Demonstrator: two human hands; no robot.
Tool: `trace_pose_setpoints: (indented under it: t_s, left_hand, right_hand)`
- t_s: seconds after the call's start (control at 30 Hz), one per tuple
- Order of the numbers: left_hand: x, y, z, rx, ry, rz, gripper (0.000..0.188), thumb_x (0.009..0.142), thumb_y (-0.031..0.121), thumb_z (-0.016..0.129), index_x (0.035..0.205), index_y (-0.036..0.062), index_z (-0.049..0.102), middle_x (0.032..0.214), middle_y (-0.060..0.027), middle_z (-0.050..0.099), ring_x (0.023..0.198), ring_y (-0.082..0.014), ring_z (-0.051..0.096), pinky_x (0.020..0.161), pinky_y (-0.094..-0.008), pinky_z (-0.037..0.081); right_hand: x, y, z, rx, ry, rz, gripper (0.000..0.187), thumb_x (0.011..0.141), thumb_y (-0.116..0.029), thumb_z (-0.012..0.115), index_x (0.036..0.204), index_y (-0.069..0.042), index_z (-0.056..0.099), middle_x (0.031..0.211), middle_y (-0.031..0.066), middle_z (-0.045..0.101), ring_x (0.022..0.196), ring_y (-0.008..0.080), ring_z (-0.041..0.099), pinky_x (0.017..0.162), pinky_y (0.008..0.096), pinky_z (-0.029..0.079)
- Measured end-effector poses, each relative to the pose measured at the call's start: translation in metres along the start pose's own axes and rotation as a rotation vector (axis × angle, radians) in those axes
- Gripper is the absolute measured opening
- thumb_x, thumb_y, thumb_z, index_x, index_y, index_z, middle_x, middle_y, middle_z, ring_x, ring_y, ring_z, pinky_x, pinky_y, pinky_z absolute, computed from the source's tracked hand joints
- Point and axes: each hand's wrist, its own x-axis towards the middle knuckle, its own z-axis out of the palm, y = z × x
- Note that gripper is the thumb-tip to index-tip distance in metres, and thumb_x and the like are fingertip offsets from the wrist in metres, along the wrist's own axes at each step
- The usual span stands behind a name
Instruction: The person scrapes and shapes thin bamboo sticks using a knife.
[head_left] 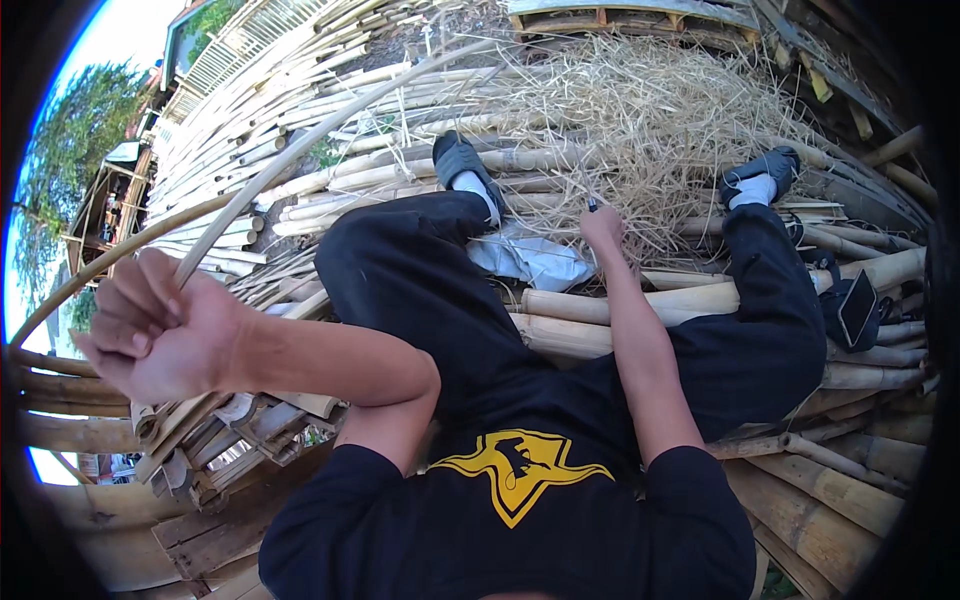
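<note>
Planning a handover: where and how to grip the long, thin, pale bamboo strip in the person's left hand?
Probably mid-length on the long, thin, pale bamboo strip, from the person's right, closing across its narrow width. The bare left hand takes up the near part; beyond it the strip slants forward and rightward, its middle uncovered.

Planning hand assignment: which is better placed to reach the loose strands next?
Probably the right hand, beside the loose strands, though holding a dark object. The left hand is farther off, gripping a long strip.
</note>
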Motion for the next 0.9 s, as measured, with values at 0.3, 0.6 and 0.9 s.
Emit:
trace_pose_setpoints:
  t_s: [0.3, 0.6, 0.9]
  left_hand:
    - [-0.095, -0.089, -0.022, -0.003, 0.068, -0.381, 0.059, 0.099, 0.04, 0.029, 0.047, 0.0115, 0.028, 0.047, 0.0001, 0.021, 0.038, -0.0103, 0.019, 0.035, -0.0232, 0.018]
    - [-0.12, -0.088, -0.025, -0.041, -0.15, -0.59, 0.068, 0.09, 0.067, 0.023, 0.078, 0.0049, 0.049, 0.07, -0.0077, 0.041, 0.069, -0.0217, 0.042, 0.07, -0.0358, 0.038]
    - [-0.145, -0.116, -0.031, 0.281, -0.741, -1.535, 0.051, 0.098, 0.042, 0.04, 0.127, 0.0003, 0.042, 0.103, -0.0127, 0.056, 0.081, -0.0202, 0.064, 0.072, -0.0317, 0.054]
  right_hand:
    - [-0.069, -0.063, -0.013, 1.125, -0.716, -0.145, 0.054, 0.093, -0.052, 0.044, 0.094, -0.001, 0.061, 0.072, 0.008, 0.062, 0.034, 0.0057, 0.028, 0.035, 0.0235, 0.026]
    - [-0.041, -0.056, -0.043, 1.546, -0.7, -0.084, 0.028, 0.095, -0.034, 0.052, 0.091, -0.008, 0.059, 0.069, -0.0013, 0.051, 0.038, 0.0049, 0.026, 0.039, 0.0216, 0.024]
    - [-0.052, -0.055, -0.095, 1.478, -0.748, -0.395, 0.028, 0.096, -0.035, 0.05, 0.099, -0.007, 0.057, 0.073, -0.001, 0.054, 0.038, 0.0034, 0.026, 0.039, 0.0202, 0.025]
